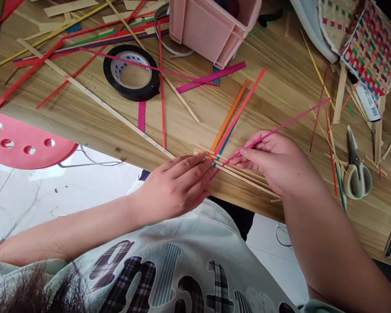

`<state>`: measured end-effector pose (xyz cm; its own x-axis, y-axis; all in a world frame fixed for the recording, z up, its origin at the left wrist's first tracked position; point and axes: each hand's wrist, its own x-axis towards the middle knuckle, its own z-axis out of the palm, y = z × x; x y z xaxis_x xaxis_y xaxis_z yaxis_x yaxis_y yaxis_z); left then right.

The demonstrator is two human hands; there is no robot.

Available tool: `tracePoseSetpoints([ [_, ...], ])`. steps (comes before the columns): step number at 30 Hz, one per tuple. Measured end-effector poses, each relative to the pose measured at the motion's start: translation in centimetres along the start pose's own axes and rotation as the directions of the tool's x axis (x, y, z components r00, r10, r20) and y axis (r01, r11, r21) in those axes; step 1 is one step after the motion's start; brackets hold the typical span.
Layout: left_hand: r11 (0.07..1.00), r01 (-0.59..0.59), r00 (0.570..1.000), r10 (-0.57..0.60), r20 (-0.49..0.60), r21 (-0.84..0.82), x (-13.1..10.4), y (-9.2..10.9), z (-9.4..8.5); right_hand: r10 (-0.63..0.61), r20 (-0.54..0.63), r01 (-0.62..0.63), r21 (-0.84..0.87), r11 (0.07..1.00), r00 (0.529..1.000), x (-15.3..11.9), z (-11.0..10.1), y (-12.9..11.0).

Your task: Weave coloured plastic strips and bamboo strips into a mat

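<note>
Several pale strips (252,179) lie side by side near the table's front edge. An orange strip (230,114), a coral-red strip (244,104) and a blue strip (227,140) cross them. My left hand (177,184) lies over the crossing with its fingers stretched out, pressing on the strips' left part; what is under the palm is hidden. To the right, my right hand (263,156) pinches a thin magenta strip (296,118) between thumb and fingers. The magenta strip slants across the pale strips, its lower end beside my left fingertips.
Black tape (132,73) lies behind my left hand, near a pink bin (211,32) and many loose coloured strips. Scissors (356,174), a white tube (366,102) and a woven colourful piece (371,52) are at the right. A pink stool (29,143) stands at the left.
</note>
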<state>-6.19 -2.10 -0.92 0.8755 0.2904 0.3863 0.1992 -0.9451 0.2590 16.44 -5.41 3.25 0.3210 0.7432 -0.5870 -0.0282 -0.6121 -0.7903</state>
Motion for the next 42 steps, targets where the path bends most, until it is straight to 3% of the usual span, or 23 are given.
tracePoseSetpoints([
  [12, 1.0, -0.016, 1.0, 0.016, -0.016, 0.014, 0.0, -0.4, 0.1, -0.043, -0.001, 0.043, -0.133, 0.99, 0.999, 0.7, 1.0, -0.9],
  [42, 0.999, -0.037, 0.999, 0.038, -0.025, 0.026, 0.1, -0.6, 0.1, -0.11, -0.003, 0.109, -0.154, 0.982, 0.994, 0.9, 0.6, -0.3],
])
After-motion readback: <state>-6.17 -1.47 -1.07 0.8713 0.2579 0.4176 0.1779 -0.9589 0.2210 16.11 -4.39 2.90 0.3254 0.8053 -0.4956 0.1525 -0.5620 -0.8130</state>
